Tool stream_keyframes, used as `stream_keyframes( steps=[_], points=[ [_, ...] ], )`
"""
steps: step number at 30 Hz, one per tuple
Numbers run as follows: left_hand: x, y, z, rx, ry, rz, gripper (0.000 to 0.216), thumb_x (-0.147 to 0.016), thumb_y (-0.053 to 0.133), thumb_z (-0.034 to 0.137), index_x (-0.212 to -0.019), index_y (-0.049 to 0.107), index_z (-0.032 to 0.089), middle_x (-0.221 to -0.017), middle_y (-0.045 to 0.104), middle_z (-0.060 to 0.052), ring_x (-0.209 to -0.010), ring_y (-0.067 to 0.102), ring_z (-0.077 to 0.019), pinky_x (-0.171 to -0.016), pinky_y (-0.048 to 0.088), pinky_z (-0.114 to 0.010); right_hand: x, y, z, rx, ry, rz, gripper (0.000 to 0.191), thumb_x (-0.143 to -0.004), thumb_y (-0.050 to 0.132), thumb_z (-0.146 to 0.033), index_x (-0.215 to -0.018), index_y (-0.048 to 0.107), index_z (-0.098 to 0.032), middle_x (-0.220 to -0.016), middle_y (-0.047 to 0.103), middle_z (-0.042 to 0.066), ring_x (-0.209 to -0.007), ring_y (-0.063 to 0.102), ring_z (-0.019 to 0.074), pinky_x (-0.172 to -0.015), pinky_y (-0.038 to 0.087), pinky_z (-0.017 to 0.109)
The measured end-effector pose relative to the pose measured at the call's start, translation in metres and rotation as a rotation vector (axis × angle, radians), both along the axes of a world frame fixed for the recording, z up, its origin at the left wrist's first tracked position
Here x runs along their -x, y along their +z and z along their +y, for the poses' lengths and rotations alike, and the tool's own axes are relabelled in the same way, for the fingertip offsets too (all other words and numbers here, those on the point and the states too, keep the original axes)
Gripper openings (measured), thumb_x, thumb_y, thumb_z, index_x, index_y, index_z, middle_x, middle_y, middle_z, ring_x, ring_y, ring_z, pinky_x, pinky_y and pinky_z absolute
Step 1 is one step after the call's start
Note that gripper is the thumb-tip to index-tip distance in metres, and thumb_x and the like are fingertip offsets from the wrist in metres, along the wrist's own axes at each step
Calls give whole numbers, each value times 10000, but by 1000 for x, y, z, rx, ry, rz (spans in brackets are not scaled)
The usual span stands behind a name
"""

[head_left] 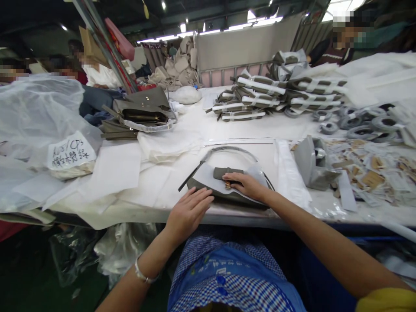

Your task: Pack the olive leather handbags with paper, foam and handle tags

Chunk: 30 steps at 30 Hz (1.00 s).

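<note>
Olive-grey handbag [235, 200], lying right in front of you at the near edge of the counter [156, 186], and both your hands are on it! Your left hand [190, 212] comes up from the lower left, palm down, fingers straight and close together, fingertips against the bag's near left side, gripping nothing. Your right hand [245, 184] reaches in from the right, forearm slanting across, fingers stretched flat over the flap [221, 172], thumb side by the gold-coloured clasp [228, 184]. Whether it pinches that clasp, you can't tell from here; the palm hides part of the flap. A white sheet [206, 174] covers much of the bag's upper face, and the wrapped handle [227, 149] arches away beyond it. Your left thumb is hard to make out. Down at the bottom, your left forearm, with its bracelet [143, 271], is cut off by the frame; at the right, your yellow sleeve [386, 300] is cropped too. Below the counter, plastic bags [123, 247] fade into shadow.
</note>
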<state>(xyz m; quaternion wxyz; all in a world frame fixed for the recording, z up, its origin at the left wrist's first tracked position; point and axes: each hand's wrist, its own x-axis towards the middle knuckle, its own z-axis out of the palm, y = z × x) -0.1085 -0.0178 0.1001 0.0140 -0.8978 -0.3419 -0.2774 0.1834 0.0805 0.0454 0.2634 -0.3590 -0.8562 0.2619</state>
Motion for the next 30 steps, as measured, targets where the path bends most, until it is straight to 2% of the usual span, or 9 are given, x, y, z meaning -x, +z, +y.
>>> stream_keyframes(
  steps=[2, 4, 8, 11, 13, 17, 21, 25, 30],
  points=[
    [-27, 7, 27, -20, -138, 119, 443, -957, 526, 199, -1395, 474, 233, -1414, 561, -86, -1345, 482, -218, -1184, 328, -471, 1, 0, 0, -15, -4, -3, 391, -923, 553, -210, -1310, 608, -225, -1309, 648, 83, -1235, 585, 246, -1094, 440, 446],
    [-43, 1, 48, -6, -208, 206, 483, -939, 568, 222, -1408, 452, 221, -1429, 544, -104, -1357, 467, -231, -1165, 356, -470, 2, 1, -1, -20, -10, -15, 385, -912, 560, -193, -1293, 615, -207, -1288, 658, 94, -1207, 605, 245, -1067, 463, 432],
    [-44, -37, 66, -7, -228, 234, 425, -943, 528, 175, -1364, 512, 237, -1406, 564, -106, -1290, 540, -237, -1074, 474, -420, 3, 4, -2, 1, -32, -26, 348, -916, 572, -184, -1261, 623, -183, -1240, 681, 101, -1168, 628, 237, -1042, 479, 414],
    [-37, -64, 61, -36, -176, 173, 461, -939, 463, 114, -1376, 520, 251, -1437, 534, -105, -1319, 511, -251, -1082, 470, -437, 3, 6, -4, 6, -1, -23, 305, -930, 563, -173, -1220, 650, -206, -1235, 688, 77, -1267, 564, 233, -1090, 437, 416],
    [-36, -73, 56, -39, -154, 136, 488, -929, 452, 113, -1391, 513, 256, -1456, 513, -105, -1347, 478, -261, -1098, 454, -458, 3, 7, -4, 5, 25, -22, 295, -943, 544, -165, -1203, 666, -226, -1242, 689, 61, -1330, 507, 223, -1121, 406, 416],
    [-39, -76, 50, -16, -134, 108, 492, -928, 463, 151, -1404, 506, 270, -1480, 486, -92, -1368, 452, -265, -1118, 434, -466, 2, 4, -2, -42, 61, -24, 280, -972, 502, -187, -1166, 700, -230, -1224, 698, 68, -1322, 514, 224, -1112, 423, 434],
    [-39, -75, 49, 10, -125, 86, 506, -939, 461, 160, -1431, 468, 276, -1548, 387, -74, -1389, 425, -250, -1136, 408, -457, 1, 1, 0, -155, 72, -50, 280, -972, 500, -182, -1127, 727, -232, -1230, 689, 85, -1269, 555, 224, -1081, 454, 427],
    [-36, -78, 49, 22, -206, 107, 535, -944, 454, 164, -1465, 412, 279, -1479, 490, -22, -1388, 425, -238, -1157, 372, -470, 2, 10, -3, -224, 111, -104, 283, -978, 484, -172, -1097, 736, -219, -1186, 696, 90, -1206, 584, 214, -1049, 468, 402],
    [-38, -77, 49, 63, -200, 67, 523, -920, 467, 156, -1429, 463, 273, -1443, 529, -2, -1346, 479, -239, -1149, 380, -471, 7, 29, -1, -205, 132, -205, 221, -967, 542, -240, -1082, 725, -195, -1097, 708, 85, -1045, 622, 208, -949, 494, 355]
  ],
)
